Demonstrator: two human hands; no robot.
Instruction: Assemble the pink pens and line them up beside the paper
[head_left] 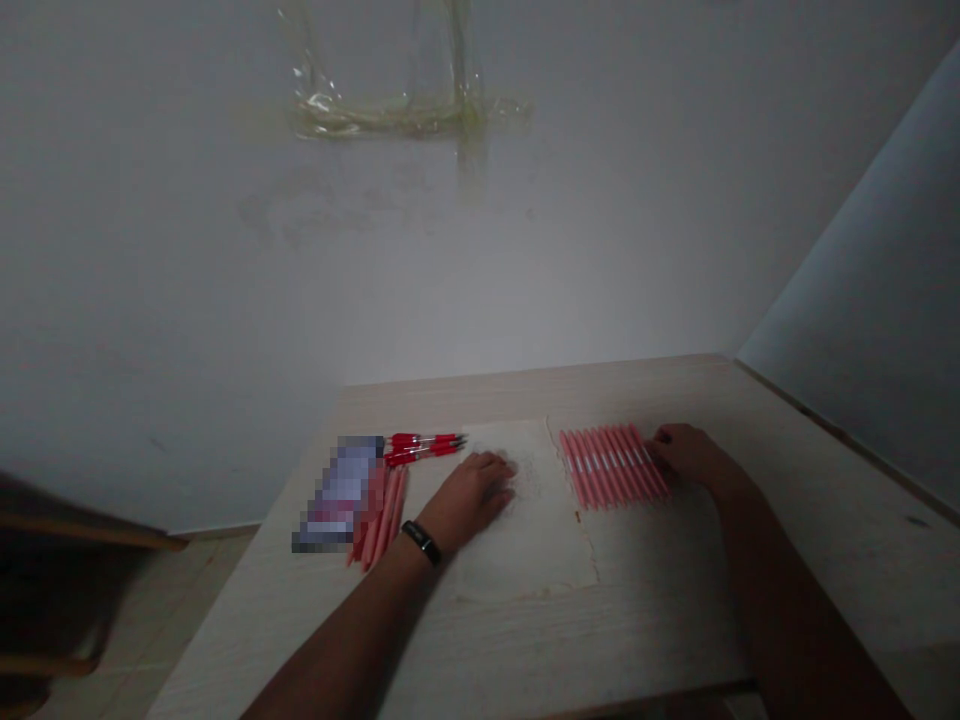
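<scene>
I'm resting my left hand (469, 500) on a paper sheet (525, 545), with a row of pens (613, 465) lying to its right, just beside my right hand (694, 455), and a blurred object (337, 490) lying left of the sheet, beside more pens (379, 515).

Clear plastic sheet (390, 115) on white wall (525, 260)

The left hand (469, 500) lies palm down, fingers open toward 3 o'clock, with the left forearm (352, 630) reaching in from 7 o'clock. The right hand (694, 455) rests palm down, fingers toward 9 o'clock, with the right forearm (795, 610) coming in from 5 o'clock.
</scene>
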